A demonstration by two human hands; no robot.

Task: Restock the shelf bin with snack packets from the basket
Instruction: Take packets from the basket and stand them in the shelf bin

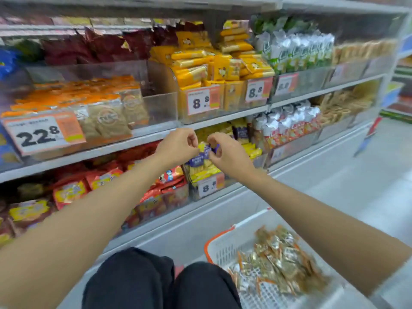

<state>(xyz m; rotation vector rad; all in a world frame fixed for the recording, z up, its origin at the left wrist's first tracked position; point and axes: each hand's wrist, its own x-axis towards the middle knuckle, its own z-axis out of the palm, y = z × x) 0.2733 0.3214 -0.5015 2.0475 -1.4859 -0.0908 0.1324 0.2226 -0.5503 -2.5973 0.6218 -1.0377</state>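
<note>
Presently, at the left grip (178,144): narrow, thumb and fingertips pinching the left end of a small purple-and-yellow snack packet (206,150). At the right grip (227,153): likewise narrow, pinching the right end of the same packet. Held just above the clear shelf bin (193,194) on the lower shelf (289,162), over stacked packets (200,170) of like colours inside; not yet released. Judged light, soft-walled and crinkly, contents probably brittle; film likely slick, so best taken by the crimped end seals or flat across the faces, without squeezing the middle. Further out, near right and low: white basket (219,238) with orange rim, holding loose gold-and-orange packets (281,255), well apart from the bin. Blurred throughout; packet print unreadable.
</note>
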